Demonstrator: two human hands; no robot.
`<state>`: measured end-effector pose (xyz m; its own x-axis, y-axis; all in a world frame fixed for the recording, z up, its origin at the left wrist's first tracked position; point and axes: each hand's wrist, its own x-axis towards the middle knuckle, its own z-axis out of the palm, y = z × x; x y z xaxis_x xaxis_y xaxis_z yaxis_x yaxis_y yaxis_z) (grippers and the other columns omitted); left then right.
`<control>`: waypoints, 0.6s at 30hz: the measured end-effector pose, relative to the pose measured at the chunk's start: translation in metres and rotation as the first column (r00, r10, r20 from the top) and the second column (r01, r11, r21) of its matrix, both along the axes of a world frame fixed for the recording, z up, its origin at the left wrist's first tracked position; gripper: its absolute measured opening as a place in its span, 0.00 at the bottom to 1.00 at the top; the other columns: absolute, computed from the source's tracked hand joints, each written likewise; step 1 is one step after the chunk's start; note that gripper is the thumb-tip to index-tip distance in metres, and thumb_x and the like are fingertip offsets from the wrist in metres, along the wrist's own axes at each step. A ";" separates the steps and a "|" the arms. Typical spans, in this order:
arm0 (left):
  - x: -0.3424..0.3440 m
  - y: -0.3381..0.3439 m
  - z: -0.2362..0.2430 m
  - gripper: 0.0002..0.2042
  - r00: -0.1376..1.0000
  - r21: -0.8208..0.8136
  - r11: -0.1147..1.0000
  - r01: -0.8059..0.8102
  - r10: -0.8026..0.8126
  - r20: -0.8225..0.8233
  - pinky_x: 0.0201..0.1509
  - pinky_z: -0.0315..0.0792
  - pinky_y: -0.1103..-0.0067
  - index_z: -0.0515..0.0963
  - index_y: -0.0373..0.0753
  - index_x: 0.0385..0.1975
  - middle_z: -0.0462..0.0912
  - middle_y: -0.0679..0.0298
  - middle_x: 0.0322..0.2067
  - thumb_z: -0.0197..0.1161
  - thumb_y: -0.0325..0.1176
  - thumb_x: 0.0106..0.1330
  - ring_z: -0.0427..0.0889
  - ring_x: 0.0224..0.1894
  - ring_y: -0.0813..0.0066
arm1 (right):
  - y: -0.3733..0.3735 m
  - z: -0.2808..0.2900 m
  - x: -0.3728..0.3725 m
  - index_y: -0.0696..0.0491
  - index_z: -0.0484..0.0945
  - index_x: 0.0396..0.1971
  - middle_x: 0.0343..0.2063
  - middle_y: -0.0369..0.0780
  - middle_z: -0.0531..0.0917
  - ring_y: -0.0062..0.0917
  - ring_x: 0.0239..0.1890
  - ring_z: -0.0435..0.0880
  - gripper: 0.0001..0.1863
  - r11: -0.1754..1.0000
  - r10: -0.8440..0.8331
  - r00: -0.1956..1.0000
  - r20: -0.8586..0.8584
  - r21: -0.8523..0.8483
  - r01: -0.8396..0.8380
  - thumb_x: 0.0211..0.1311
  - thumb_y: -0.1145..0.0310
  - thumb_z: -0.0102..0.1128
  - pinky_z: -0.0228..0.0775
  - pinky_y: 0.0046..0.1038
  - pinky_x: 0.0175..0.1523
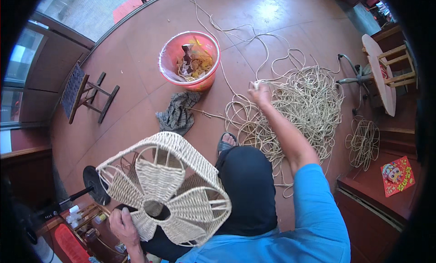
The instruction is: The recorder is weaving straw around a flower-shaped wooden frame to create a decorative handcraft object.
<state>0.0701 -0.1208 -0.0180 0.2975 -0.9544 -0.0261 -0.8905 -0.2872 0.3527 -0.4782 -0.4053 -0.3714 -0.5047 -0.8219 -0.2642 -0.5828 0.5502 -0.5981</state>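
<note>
Right hand [259,92] is gripping pale woven cord [309,104] far right, while left hand [122,226] is clasping the round rope-wrapped wire frame [165,188] near left.

Daylit floor glare, dark fisheye rim

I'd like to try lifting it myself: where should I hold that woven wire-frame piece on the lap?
Probably the woven frame is best gripped on its bare wire rim, from the lower left, where the left hand holds it. The open gaps there let fingers hook round; the woven petals look easier to crush.

left hand [122,226] fingers behind woven frame [168,186]
</note>
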 end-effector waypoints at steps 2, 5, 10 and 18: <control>-0.001 -0.001 -0.003 0.19 0.999 -0.041 0.999 0.010 -0.009 0.033 0.40 0.64 0.58 0.67 0.31 0.25 0.69 0.48 0.24 0.59 0.38 0.77 0.70 0.32 0.45 | -0.008 -0.026 0.040 0.54 0.83 0.53 0.47 0.50 0.88 0.47 0.51 0.88 0.28 0.998 0.046 0.999 0.004 0.033 -0.046 0.57 0.52 0.75 0.78 0.46 0.60; 0.005 -0.001 -0.008 0.19 0.999 -0.028 0.999 0.015 -0.014 0.032 0.39 0.62 0.61 0.67 0.30 0.26 0.66 0.50 0.24 0.57 0.37 0.78 0.68 0.31 0.52 | -0.019 -0.029 0.078 0.56 0.78 0.58 0.49 0.54 0.87 0.51 0.54 0.86 0.31 0.984 0.069 0.997 -0.035 0.165 -0.062 0.60 0.52 0.74 0.78 0.47 0.62; 0.008 -0.005 -0.009 0.17 1.000 -0.043 0.999 -0.012 0.013 0.021 0.41 0.66 0.64 0.71 0.27 0.30 0.71 0.51 0.27 0.54 0.36 0.77 0.71 0.34 0.56 | -0.021 -0.047 0.089 0.60 0.75 0.55 0.52 0.54 0.82 0.53 0.56 0.84 0.26 0.946 0.315 0.936 -0.155 0.128 -0.297 0.65 0.59 0.71 0.77 0.52 0.60; 0.009 -0.015 -0.008 0.16 0.999 -0.001 0.999 0.033 -0.033 0.006 0.43 0.66 0.65 0.71 0.27 0.31 0.73 0.52 0.28 0.55 0.36 0.77 0.71 0.34 0.57 | -0.030 -0.053 0.063 0.53 0.75 0.58 0.58 0.55 0.76 0.54 0.58 0.83 0.24 0.951 0.289 0.942 -0.170 0.167 -0.262 0.64 0.65 0.71 0.78 0.51 0.62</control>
<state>0.0788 -0.1361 -0.0259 0.2658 -0.9637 -0.0236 -0.9016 -0.2572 0.3478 -0.4150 -0.4351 -0.4245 -0.3158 -0.8976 -0.3076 -0.8187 0.4216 -0.3898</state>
